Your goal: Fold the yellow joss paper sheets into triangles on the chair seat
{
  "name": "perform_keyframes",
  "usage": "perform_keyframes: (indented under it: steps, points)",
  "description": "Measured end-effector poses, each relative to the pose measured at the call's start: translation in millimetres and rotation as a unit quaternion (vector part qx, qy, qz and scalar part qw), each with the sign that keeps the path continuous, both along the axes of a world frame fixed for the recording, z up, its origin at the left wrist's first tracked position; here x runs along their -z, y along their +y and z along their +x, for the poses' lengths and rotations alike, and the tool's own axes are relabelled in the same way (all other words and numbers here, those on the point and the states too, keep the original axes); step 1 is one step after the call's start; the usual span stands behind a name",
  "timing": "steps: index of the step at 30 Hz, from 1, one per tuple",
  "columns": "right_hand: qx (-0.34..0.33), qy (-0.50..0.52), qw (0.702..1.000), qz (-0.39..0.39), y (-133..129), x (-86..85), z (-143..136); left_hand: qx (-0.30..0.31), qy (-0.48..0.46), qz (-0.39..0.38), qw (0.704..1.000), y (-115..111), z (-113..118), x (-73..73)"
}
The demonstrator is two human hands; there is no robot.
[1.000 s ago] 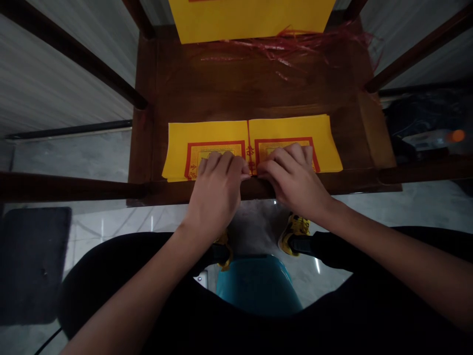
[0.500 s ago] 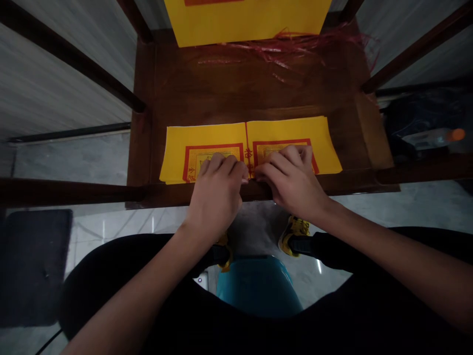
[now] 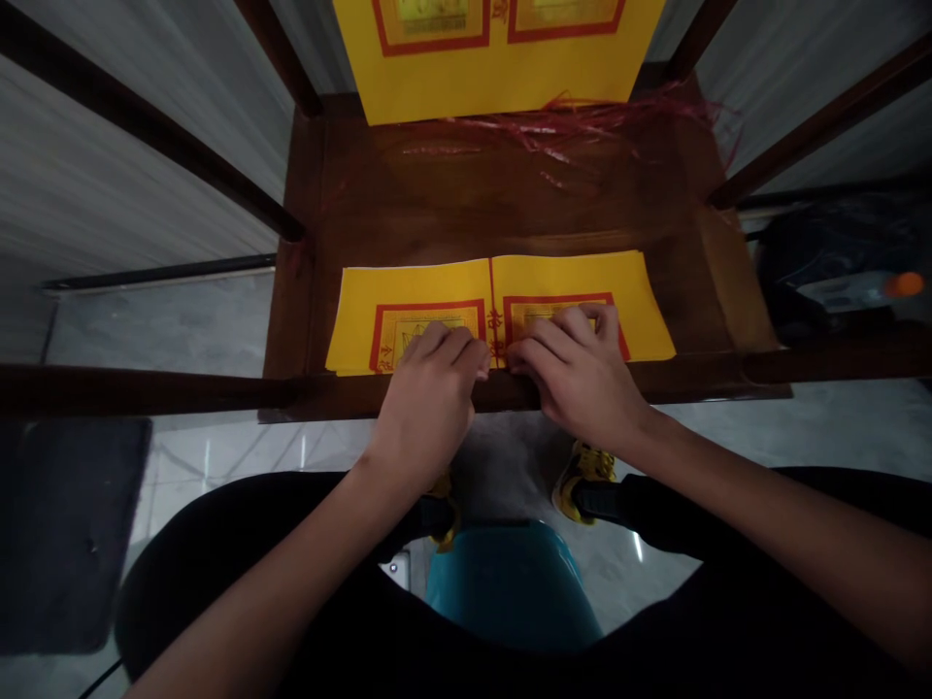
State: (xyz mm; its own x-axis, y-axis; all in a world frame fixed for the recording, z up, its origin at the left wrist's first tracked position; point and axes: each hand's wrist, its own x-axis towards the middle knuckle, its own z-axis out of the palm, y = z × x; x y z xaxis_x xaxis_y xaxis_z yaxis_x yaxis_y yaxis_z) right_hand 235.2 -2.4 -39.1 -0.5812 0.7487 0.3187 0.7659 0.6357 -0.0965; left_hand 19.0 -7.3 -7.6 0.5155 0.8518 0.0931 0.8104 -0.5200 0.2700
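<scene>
Yellow joss paper [image 3: 418,283] with red-framed prints and red characters down its middle lies along the near edge of the dark wooden surface. It looks folded or stacked, with several edges showing at the left end. My left hand [image 3: 432,383] is closed on the near edge, left of the red centre line, fingers curled and thumb underneath or hidden. Just right of that line, my right hand [image 3: 582,374] pinches the same edge with bent fingers. The two hands are a small gap apart, and both cover part of the prints.
A larger yellow printed sheet or stack [image 3: 502,87] is at the back of the wooden surface [image 3: 466,209], beside red plastic strands [image 3: 582,121]. Wooden posts rise at the sides. A bottle with an orange cap [image 3: 903,284] lies at right. Below is a teal stool [image 3: 514,582].
The view has tilted, so the wooden surface appears lower and more of the far yellow sheet shows. Both hands stay on the paper's near edge, with little visible movement.
</scene>
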Motion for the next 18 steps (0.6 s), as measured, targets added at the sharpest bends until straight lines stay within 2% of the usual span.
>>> perform_keyframes:
  steps: [6,10,15,18]
  points:
    - [-0.01,0.015,1.0,-0.006,1,1.1,0,0.009,-0.026,0.016,1.0,1,-6,3.9]
    - [-0.03,0.01,0.999,0.015,1,2.0,0,0.035,-0.008,0.039,0.999,2,-12,6.7]
    - [-0.091,0.022,0.996,0.009,1,4.3,3,0.041,-0.003,0.049,0.998,-1,-7,7.3]
    - [-0.105,0.053,0.993,-0.006,3,4.9,6,0.044,-0.015,0.045,0.998,-4,-5,7.7]
